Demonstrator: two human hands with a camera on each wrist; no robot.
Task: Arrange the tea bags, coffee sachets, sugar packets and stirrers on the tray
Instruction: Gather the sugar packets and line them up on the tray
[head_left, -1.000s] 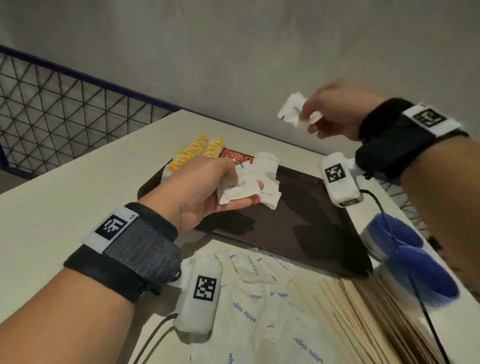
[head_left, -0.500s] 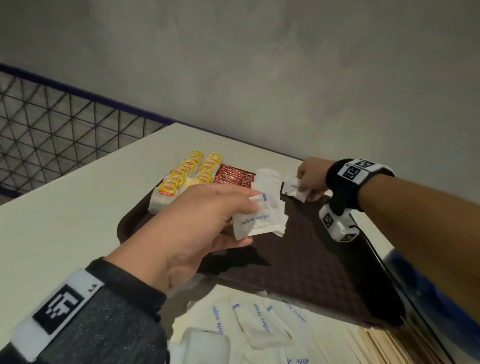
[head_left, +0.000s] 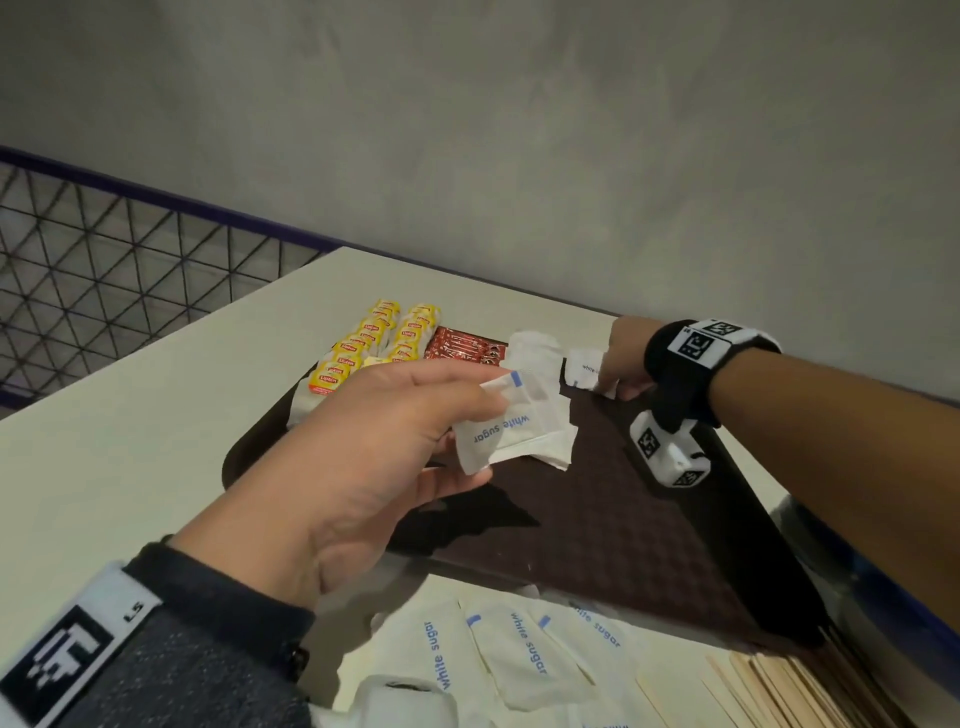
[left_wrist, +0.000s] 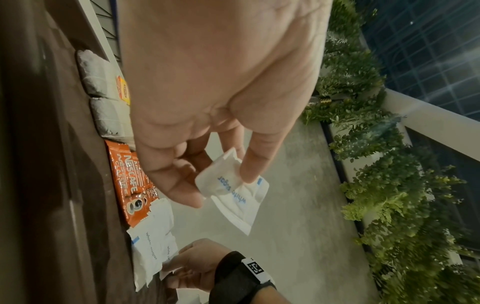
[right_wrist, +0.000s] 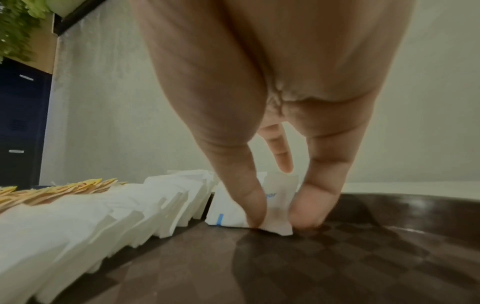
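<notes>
The white sugar packet (right_wrist: 279, 207) is standing at the far edge of the brown tray (head_left: 649, 525), just right of a row of sugar packets (head_left: 535, 358); the right hand (head_left: 626, 358) is pinching it between thumb and fingers. The left hand (head_left: 363, 467) is hovering above the tray, pinching a small stack of sugar packets (head_left: 511, 431). Lipton tea bags (head_left: 374, 343) and Nescafe sachets (head_left: 462, 348) are lining the far left. Loose sugar packets (head_left: 519, 654) and wooden stirrers (head_left: 779, 691) are lying on the near table (head_left: 130, 441).
</notes>
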